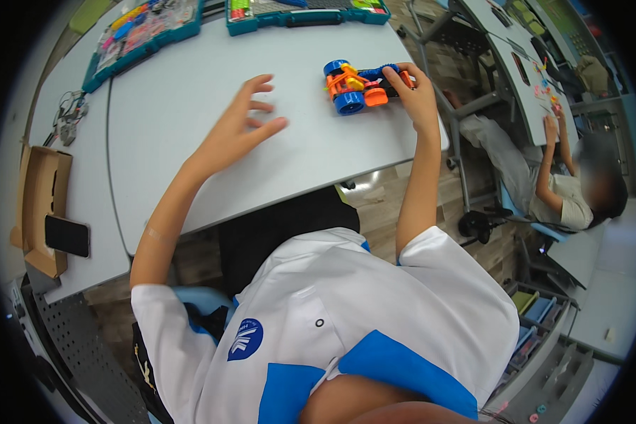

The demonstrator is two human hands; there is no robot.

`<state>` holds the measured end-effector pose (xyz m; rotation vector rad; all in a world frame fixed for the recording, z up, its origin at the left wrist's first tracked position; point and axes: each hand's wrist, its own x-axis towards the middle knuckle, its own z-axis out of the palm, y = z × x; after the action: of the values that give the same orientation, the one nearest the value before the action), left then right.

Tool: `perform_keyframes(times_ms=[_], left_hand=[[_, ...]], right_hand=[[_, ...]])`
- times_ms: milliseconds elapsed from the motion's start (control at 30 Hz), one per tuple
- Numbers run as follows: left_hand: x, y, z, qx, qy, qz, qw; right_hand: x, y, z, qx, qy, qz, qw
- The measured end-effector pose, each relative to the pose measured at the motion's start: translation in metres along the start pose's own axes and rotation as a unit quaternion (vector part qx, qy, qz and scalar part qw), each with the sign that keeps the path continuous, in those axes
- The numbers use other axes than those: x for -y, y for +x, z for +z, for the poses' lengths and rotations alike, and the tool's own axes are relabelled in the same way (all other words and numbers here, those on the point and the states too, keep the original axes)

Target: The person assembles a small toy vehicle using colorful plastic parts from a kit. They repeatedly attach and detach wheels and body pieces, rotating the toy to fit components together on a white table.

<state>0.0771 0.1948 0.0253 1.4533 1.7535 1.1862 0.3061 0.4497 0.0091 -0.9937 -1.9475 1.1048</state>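
Note:
My right hand (415, 90) grips the right end of a toy car (357, 83) near the far right of the white table (191, 169). The car is built from orange, yellow and blue plastic parts, with blue wheels (349, 104) at its left end. My fingers cover part of its right end. To the left, my left hand (244, 124) hovers over the table with its fingers spread and nothing in them, apart from the car.
Teal cases of building parts (143, 35) line the far edge. At left lie a small grey mechanism with wires (69, 116), an open cardboard box (39, 205) and a black phone (68, 235). Another person (572, 184) sits at a table on the right.

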Motion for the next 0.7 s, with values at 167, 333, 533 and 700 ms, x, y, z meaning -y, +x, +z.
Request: perform_keyframes(times_ms=[167, 333, 533, 700], left_hand=[[0.042, 0.064, -0.002, 0.059, -0.061, -0.021, 0.996], [0.07, 0.066, -0.034, -0.027, -0.105, -0.013, 0.994], [0.059, 0.044, -0.039, -0.093, -0.263, -0.026, 0.96], [0.07, 0.05, -0.017, -0.202, -0.284, -0.016, 0.937]], right_hand=[[0.019, 0.022, 0.069, 0.11, 0.06, -0.03, 0.992], [0.039, 0.045, 0.124, 0.163, 0.067, -0.101, 0.979], [0.038, 0.023, 0.152, 0.127, 0.21, -0.1, 0.964], [0.041, 0.004, 0.155, 0.221, 0.318, 0.071, 0.919]])
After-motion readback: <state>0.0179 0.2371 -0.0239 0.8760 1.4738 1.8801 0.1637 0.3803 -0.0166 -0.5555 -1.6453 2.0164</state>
